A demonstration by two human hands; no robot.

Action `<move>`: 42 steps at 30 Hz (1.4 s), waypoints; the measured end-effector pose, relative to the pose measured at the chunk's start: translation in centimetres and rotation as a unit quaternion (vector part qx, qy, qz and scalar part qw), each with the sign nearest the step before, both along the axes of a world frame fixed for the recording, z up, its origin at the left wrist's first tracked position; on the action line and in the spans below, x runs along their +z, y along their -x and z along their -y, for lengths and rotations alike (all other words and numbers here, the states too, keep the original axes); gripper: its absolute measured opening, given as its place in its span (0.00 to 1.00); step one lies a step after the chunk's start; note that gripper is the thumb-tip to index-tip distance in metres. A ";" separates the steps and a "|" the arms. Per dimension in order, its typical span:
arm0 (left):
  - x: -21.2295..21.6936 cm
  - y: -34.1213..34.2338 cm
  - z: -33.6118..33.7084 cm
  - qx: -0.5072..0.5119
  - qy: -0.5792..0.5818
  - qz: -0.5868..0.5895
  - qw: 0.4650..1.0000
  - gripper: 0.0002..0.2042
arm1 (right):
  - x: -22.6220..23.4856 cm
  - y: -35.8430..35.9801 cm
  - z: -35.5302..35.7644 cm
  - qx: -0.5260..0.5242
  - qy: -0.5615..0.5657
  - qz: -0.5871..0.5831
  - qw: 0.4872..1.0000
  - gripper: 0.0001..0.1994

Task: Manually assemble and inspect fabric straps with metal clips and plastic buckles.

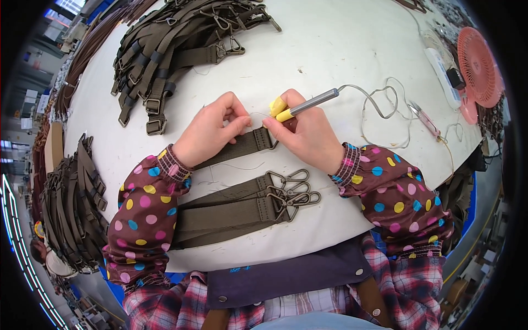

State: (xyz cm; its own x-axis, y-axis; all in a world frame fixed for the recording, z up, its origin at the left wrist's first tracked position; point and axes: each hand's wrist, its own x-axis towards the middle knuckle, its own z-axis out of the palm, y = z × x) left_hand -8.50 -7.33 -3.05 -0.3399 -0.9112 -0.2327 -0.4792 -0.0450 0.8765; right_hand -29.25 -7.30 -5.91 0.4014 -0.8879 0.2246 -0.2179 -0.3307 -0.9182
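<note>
A corded thread burner pen, grey with a yellow front end, lies in the grip of my right hand. Yellow wrapping covers a fingertip of that hand. My left hand pinches a fine loose thread, which runs toward the pen's tip. Below both hands lies an olive webbing strap with a stitched end and a metal ring; my right thumb is at that end. Closer to me, several more olive straps are stacked, with metal snap hooks at their right ends.
A big heap of olive straps with buckles covers the table's far left. More straps hang at the left edge. At right are the pen's cord, thread snips, a white power strip and a pink fan.
</note>
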 end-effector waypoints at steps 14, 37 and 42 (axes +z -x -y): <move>0.2 1.2 -2.2 -0.090 0.260 0.211 0.938 0.17 | -0.2 3.2 1.3 0.114 0.249 -0.151 0.950 0.16; 5.2 -8.5 -13.0 -0.136 0.049 0.305 0.941 0.06 | 2.3 4.0 -2.8 0.283 0.121 -0.169 0.936 0.10; 6.2 -7.8 -6.4 -0.077 0.180 0.316 0.928 0.11 | 2.3 4.9 -2.8 0.309 0.081 -0.191 0.928 0.12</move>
